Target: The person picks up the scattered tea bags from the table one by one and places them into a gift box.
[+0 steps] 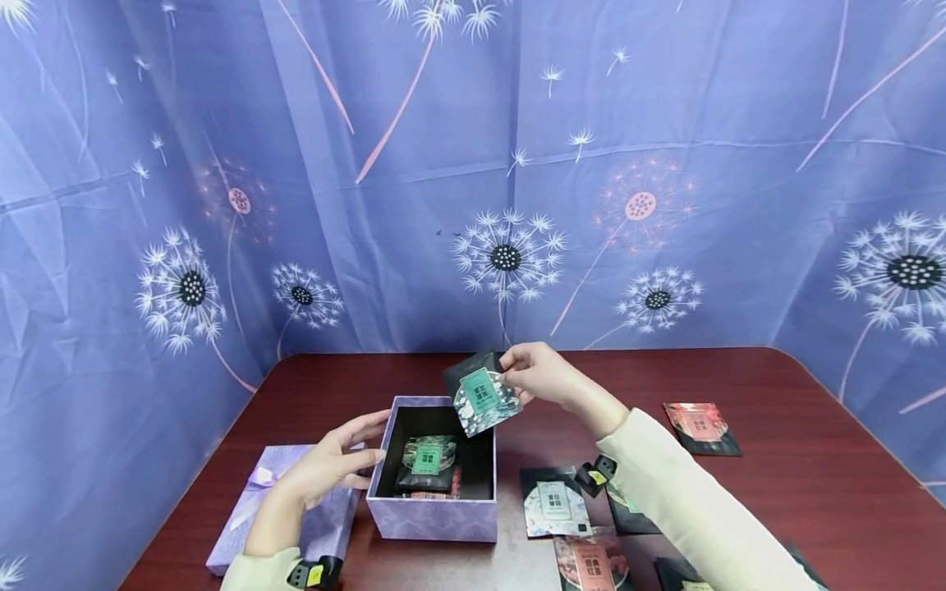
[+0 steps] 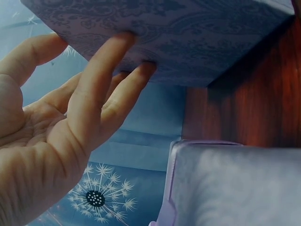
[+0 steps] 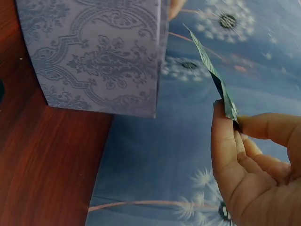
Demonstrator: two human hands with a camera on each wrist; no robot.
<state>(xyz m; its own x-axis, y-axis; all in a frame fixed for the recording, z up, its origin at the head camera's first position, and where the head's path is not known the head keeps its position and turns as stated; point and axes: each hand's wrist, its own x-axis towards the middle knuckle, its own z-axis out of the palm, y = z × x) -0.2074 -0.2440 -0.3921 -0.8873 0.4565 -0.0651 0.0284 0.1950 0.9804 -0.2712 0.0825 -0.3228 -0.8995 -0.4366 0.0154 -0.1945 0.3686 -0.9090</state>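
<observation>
My right hand [image 1: 543, 373] pinches a dark tea packet [image 1: 480, 392] with a green label by its edge, above the right back corner of an uncovered purple patterned box [image 1: 432, 521]. Seen edge-on in the right wrist view, the packet [image 3: 218, 82] sits between thumb and fingertips. Against the box's left side rests my left hand [image 1: 332, 460]; in the left wrist view its fingertips touch the outer wall [image 2: 188, 42]. Inside the box lies another green-labelled packet [image 1: 429, 461], over a partly hidden packet with red [image 1: 436, 495].
Left of the box lies a purple lid [image 1: 318, 533] with a ribbon bow, partly behind the left forearm. Right of it are a white-labelled packet [image 1: 556, 502], a red one [image 1: 593, 562] and others partly under the right sleeve. Another red packet [image 1: 702, 427] lies farther right.
</observation>
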